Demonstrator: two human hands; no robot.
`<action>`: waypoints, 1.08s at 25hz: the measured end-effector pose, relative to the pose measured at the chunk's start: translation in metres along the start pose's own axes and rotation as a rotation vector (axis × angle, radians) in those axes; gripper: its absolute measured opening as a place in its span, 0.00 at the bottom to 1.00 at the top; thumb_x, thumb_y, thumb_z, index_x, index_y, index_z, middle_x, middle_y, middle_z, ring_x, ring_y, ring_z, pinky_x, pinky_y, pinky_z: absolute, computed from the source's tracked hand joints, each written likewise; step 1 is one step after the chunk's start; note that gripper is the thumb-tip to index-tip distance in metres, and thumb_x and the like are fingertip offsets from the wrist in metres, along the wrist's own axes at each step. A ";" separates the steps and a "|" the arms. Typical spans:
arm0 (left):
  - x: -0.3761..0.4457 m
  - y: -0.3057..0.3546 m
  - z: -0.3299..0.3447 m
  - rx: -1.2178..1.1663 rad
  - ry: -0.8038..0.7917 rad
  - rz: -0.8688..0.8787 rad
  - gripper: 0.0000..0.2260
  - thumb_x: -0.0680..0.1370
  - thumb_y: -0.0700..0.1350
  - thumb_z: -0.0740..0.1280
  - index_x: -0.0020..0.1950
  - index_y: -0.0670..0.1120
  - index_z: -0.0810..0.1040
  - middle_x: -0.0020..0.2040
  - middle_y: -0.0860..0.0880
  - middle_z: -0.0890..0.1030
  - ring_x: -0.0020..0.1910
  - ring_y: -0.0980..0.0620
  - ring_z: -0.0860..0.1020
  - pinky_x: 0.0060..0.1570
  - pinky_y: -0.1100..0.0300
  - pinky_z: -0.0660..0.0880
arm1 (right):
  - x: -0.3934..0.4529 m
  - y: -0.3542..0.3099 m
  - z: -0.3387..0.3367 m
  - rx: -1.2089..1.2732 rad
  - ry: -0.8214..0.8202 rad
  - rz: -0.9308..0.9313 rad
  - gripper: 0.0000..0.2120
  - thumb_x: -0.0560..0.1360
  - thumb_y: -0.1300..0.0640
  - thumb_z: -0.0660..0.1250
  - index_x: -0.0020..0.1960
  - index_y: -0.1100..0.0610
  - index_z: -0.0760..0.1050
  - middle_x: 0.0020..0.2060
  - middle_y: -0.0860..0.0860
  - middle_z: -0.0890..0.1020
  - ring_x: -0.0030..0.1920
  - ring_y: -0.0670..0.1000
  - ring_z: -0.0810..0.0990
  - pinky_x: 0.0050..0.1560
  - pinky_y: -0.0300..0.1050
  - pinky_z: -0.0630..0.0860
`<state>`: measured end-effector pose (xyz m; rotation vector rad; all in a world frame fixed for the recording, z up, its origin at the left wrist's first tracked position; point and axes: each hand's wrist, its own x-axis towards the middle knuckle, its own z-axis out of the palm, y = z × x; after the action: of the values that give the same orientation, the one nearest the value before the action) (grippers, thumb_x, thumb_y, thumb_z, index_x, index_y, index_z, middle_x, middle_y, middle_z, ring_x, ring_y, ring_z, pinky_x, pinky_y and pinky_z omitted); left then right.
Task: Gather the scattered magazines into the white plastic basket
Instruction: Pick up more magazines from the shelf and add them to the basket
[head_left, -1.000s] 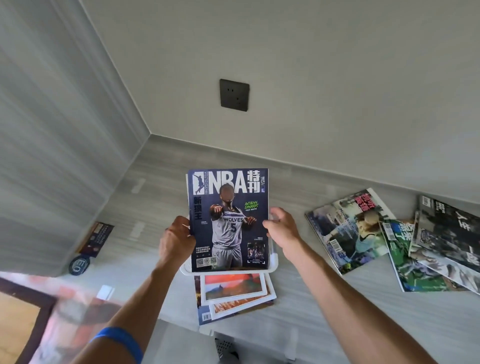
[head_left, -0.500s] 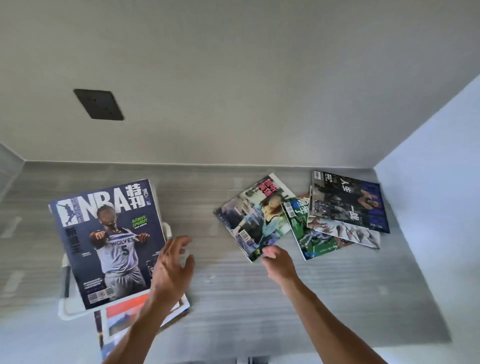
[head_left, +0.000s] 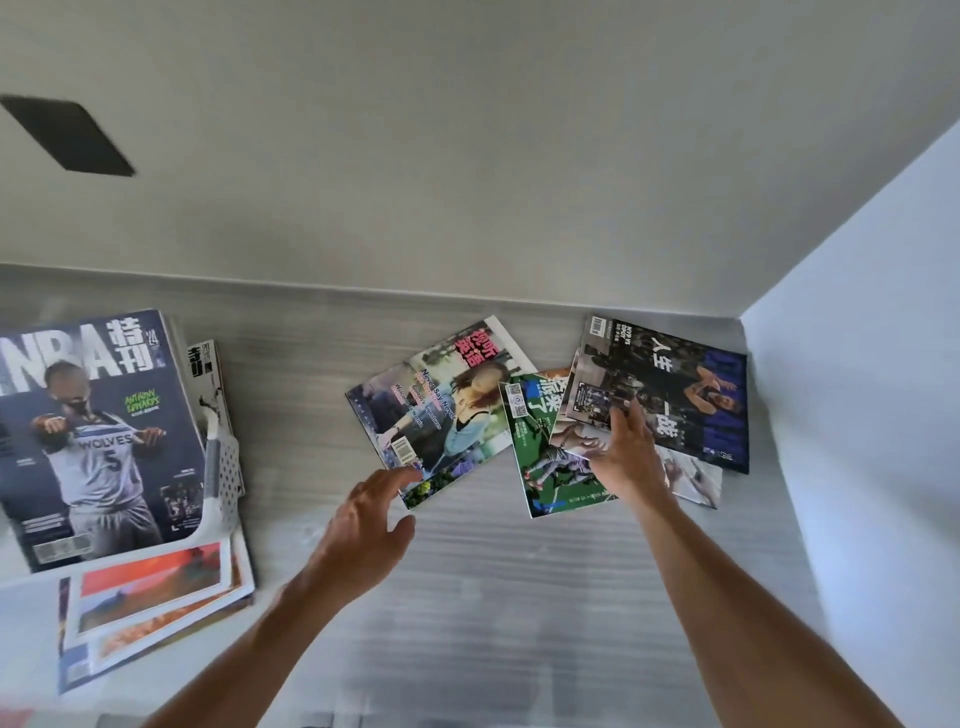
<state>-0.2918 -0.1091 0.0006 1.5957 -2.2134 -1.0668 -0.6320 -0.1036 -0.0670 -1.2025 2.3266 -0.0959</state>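
Fingers (head_left: 626, 423) of the right hand (head_left: 626, 457) are lying flat on the overlapping magazines (head_left: 670, 395) at far right. Left hand (head_left: 363, 512) is hovering, fingers loosely spread, by the tilted magazine (head_left: 436, 410). At left, the white plastic basket (head_left: 221, 467) is carrying an NBA magazine (head_left: 93, 436).

NBA magazine (head_left: 98, 436): out of my hands since a second ago, now lying on the white basket (head_left: 221, 467) at left. My right hand (head_left: 626, 452): moved from that cover to the far-right pile, fingers spread flat on the dark magazine (head_left: 675, 389). My left hand (head_left: 363, 525): open, reached to the near corner of the tilted magazine (head_left: 441, 410).
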 end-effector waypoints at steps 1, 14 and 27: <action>-0.004 -0.001 0.004 0.007 0.002 -0.015 0.22 0.75 0.41 0.67 0.68 0.52 0.71 0.65 0.51 0.77 0.61 0.53 0.75 0.59 0.53 0.74 | 0.005 0.009 0.001 -0.047 -0.001 0.017 0.41 0.73 0.58 0.70 0.78 0.55 0.49 0.80 0.54 0.47 0.78 0.59 0.53 0.71 0.65 0.61; -0.021 0.006 0.042 0.015 -0.089 -0.112 0.19 0.74 0.40 0.66 0.65 0.48 0.75 0.64 0.48 0.78 0.60 0.51 0.76 0.56 0.60 0.71 | -0.165 0.007 0.089 -0.092 -0.205 -0.530 0.36 0.69 0.66 0.64 0.74 0.45 0.64 0.78 0.41 0.56 0.78 0.46 0.52 0.77 0.61 0.44; 0.009 -0.029 0.047 -0.083 -0.201 -0.475 0.10 0.74 0.54 0.66 0.48 0.48 0.77 0.37 0.49 0.80 0.37 0.49 0.77 0.30 0.63 0.68 | -0.174 0.024 0.078 0.019 -0.225 -0.255 0.36 0.75 0.57 0.65 0.79 0.50 0.53 0.79 0.46 0.53 0.79 0.50 0.48 0.72 0.44 0.65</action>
<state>-0.2999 -0.1015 -0.0548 2.1199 -1.9097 -1.4754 -0.5305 0.0591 -0.0700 -1.4183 1.9689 -0.0675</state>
